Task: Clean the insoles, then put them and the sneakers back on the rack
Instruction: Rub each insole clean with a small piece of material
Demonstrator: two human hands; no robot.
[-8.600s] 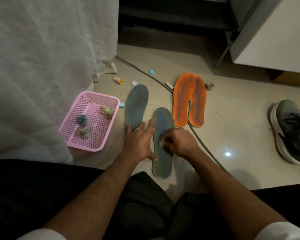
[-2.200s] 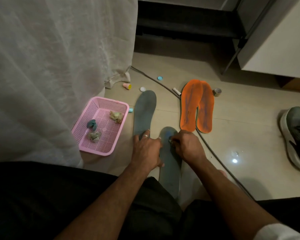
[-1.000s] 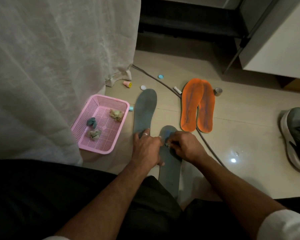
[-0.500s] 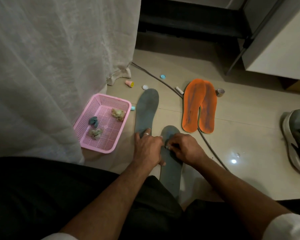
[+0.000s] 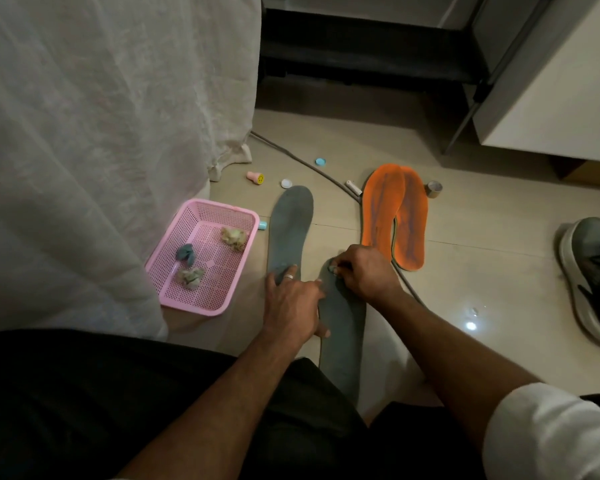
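A: Head view: what did the right hand (image 5: 364, 271) have hold of?

B: Its fingers were curled tight round a small pale wad (image 5: 333, 269), pressing it onto the toe end of the near grey insole (image 5: 343, 337). What the wad was made of, I could not tell.

A: And the left hand (image 5: 291, 303)?

B: It lay flat with straight fingers, holding nothing. The palm pinned the left edge of that same insole, just beside the right-hand grip, and the fingertips reached onto the heel of the far grey insole (image 5: 290, 230). A ring (image 5: 289, 277) showed on one finger.

A: Where did that second insole lie from the grip?

B: Up and to the left, stretching away from the hands, flat on the floor (image 5: 465, 271).

A: The orange insoles (image 5: 395, 213)?

B: Just beyond the right hand, side by side and overlapping, apart from the grip. A cable (image 5: 305, 164) ran past their left edge.

A: Any shoe?

B: One grey sneaker (image 5: 593, 278) well off to the right of the grip, cut by the frame edge.

A: Left of the hands?

B: A pink basket (image 5: 243, 271) near the left hand, with three crumpled wads (image 5: 190, 278) inside, against a white curtain (image 5: 101, 133). Small caps (image 5: 321, 162) and a pink stamp (image 5: 255, 177) lay scattered farther off.
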